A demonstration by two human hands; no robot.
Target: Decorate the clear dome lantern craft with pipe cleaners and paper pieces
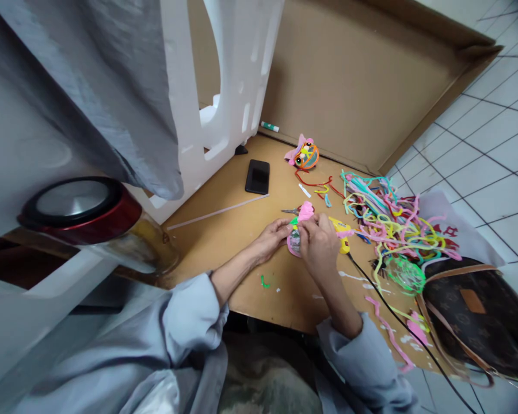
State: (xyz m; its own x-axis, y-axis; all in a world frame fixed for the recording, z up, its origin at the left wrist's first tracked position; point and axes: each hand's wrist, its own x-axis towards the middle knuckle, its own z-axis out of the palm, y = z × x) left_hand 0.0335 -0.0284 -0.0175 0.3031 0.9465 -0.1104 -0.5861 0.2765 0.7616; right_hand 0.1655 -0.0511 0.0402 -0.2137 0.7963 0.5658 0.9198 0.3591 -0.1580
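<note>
My left hand [271,240] is closed on the left edge of a small pipe-cleaner craft piece [294,245], which has a pink rim, a dark shiny middle and some green at its top. Above it a fuzzy bright pink part [305,211] stands up, apparently joined to the piece. From the right, my right hand [322,244] pinches at the same piece, its fingers partly hiding it. Just beyond my right hand lies a yellow glue gun [344,246] with a black cord. The metal tips of scissors [290,211] show behind the craft piece.
Tangled pipe cleaners [392,213] cover the table's right side, with a green mesh ball [406,274] and a brown bag [479,310] nearby. A finished-looking fish-like ornament [307,155] stands at the back. Left are a phone [258,176], a white plastic frame [237,75] and a jar [147,247].
</note>
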